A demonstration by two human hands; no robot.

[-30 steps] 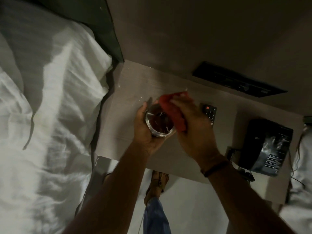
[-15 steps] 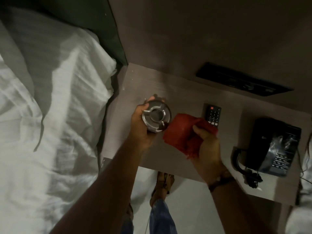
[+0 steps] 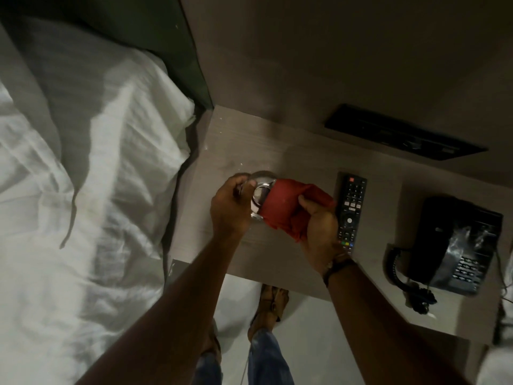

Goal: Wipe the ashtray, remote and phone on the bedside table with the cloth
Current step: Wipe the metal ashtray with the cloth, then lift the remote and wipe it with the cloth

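Note:
My left hand (image 3: 229,208) grips a round metal ashtray (image 3: 259,190) just above the grey bedside table (image 3: 302,168). My right hand (image 3: 319,232) holds a bunched red cloth (image 3: 286,209) pressed against the ashtray's right side, covering about half of it. A black remote (image 3: 351,207) lies flat on the table just right of my right hand, its lower end hidden behind my wrist. A black corded phone (image 3: 458,245) sits at the table's right end.
A bed with white sheets and pillow (image 3: 83,190) borders the table on the left. A dark panel (image 3: 402,134) is set in the wall behind the table. My feet (image 3: 270,304) stand on the pale floor below the table's front edge.
The red cloth had come off the ashtray to the right half a second ago; now my right hand has brought it back against the ashtray. The ashtray stays in my left hand.

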